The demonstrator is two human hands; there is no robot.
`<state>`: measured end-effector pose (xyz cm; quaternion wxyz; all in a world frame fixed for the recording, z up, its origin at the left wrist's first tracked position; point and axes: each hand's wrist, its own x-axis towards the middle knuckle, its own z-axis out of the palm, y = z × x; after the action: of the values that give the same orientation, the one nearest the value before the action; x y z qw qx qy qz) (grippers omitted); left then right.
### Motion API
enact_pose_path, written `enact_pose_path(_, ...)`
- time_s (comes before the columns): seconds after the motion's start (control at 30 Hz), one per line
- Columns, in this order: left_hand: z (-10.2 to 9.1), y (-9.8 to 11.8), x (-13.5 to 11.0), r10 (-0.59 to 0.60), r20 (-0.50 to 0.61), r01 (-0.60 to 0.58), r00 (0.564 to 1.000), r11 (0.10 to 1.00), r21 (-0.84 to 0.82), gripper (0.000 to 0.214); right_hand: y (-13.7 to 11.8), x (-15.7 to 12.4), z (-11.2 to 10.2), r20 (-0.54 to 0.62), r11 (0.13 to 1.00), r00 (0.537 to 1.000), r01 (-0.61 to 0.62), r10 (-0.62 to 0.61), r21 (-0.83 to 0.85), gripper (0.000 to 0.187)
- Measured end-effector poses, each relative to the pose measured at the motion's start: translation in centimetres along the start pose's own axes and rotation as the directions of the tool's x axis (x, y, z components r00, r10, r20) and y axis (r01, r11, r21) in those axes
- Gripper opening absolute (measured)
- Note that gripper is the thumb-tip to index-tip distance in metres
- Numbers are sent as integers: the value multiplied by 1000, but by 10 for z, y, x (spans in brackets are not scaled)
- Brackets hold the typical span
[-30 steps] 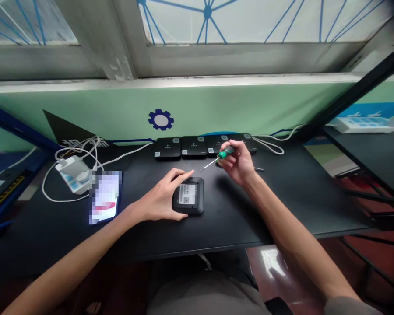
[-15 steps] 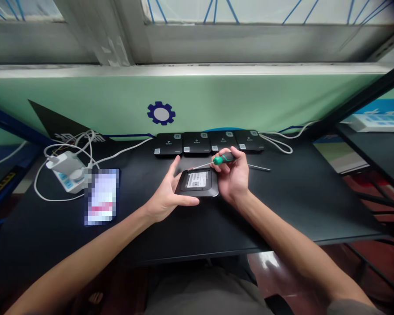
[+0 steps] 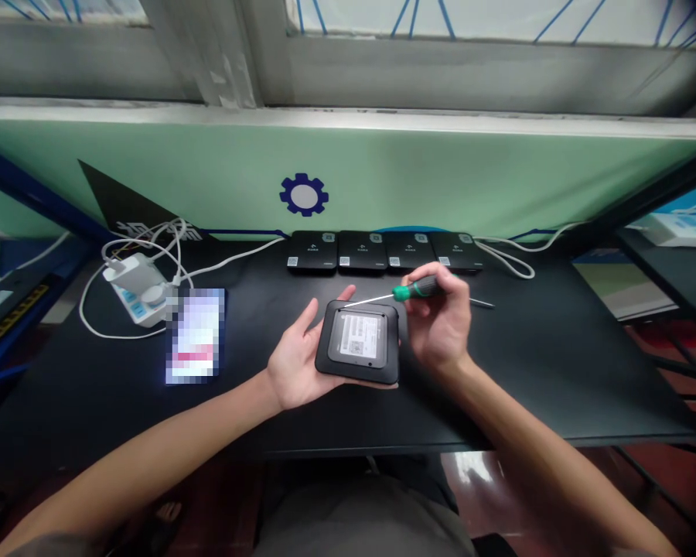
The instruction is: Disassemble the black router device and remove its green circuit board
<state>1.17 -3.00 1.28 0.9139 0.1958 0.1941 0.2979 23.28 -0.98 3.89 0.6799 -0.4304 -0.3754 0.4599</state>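
Head view: the left hand (image 3: 298, 357) lies open and palm up, fingers spread, carrying a rounded-square black plastic device (image 3: 356, 342) above the tabletop with its label side facing up. A recessed grey panel (image 3: 333, 340) fills the middle of the device and holds a white printed label (image 3: 356, 337), its small print too fine to read. The right hand (image 3: 441, 319) is curled closed, pinching a screwdriver (image 3: 416, 288) with a moulded green-and-black handle between thumb and fingers. Its thin steel shaft runs left to the device's upper left corner, though whether the tip touches cannot be made out. Just past the right hand, a slim metal rod (image 3: 481, 302) lies on the table, one end hidden behind the hand.

The matte black table (image 3: 533, 387) carries four flat black devices (image 3: 383, 251) in a close row along the wall. A white cable (image 3: 232, 259) runs left from them to a white power strip (image 3: 136, 298) with a charger (image 3: 134, 275) plugged in. Beside it lies a smartphone (image 3: 195, 336), its lit screen pixelated beyond reading. Behind the table, a pale green wall panel (image 3: 383, 174) bears a navy gear emblem (image 3: 304, 194) beneath a grey window frame (image 3: 441, 73), cut off by the top of the view
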Motion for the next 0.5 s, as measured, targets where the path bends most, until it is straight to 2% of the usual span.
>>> enact_pose_path(0.07, 2, 3, -2, 28, 51, -24, 998, 996, -83, 64, -9, 8, -9, -7, 994, 995, 96, -97, -49, 30)
enact_pose_path(0.17, 7, 6, -5, 67, 122, -47, 990, 987, -156, 64, -24, 19, -17, 3, 918, 943, 324, -332, -230, 34)
enact_pose_path(0.33, 9, 8, -6, 58, 145, -37, 988, 990, -139, 67, -30, 32, -19, 10, 856, 896, 427, -444, -292, 39)
enact_pose_path(0.5, 3, 8, -5, 59, 115, -53, 992, 997, -56, 74, -15, 35, -24, -48, 736, 774, 578, -631, -352, 36)
